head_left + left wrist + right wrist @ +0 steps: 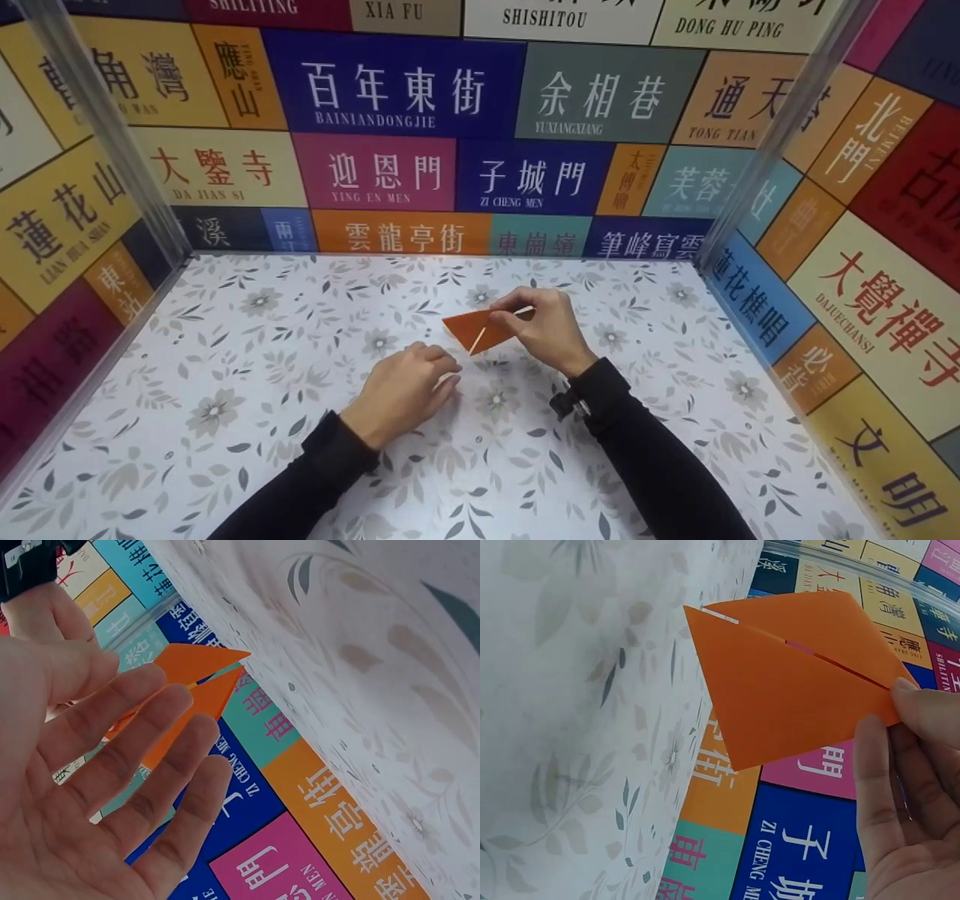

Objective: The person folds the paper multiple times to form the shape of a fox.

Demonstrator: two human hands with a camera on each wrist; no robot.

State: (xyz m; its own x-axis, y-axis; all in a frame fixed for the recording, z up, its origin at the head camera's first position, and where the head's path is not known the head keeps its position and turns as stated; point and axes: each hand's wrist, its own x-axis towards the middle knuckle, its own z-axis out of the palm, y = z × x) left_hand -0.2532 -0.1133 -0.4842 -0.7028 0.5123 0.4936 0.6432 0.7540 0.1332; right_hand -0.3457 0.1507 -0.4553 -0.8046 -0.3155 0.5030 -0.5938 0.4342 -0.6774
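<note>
A folded sheet of orange paper [469, 328] is held up above the table by my right hand [551, 328]. Thumb and fingers pinch it at one corner, as the right wrist view shows. Two flaps of the orange paper [802, 690] meet along a narrow slit down its middle. My left hand [409, 390] is just to the left and nearer to me, apart from the paper. In the left wrist view the left hand [127, 780] has its fingers extended, holding nothing, with the orange paper [199, 658] behind the fingertips.
A white tabletop [300, 390] with a grey leaf and flower print lies under both hands. Colourful panels [397, 90] printed with place names rise at the back and both sides. Clear strips [780, 120] run up the corners. A black strap [566, 405] is on the right wrist.
</note>
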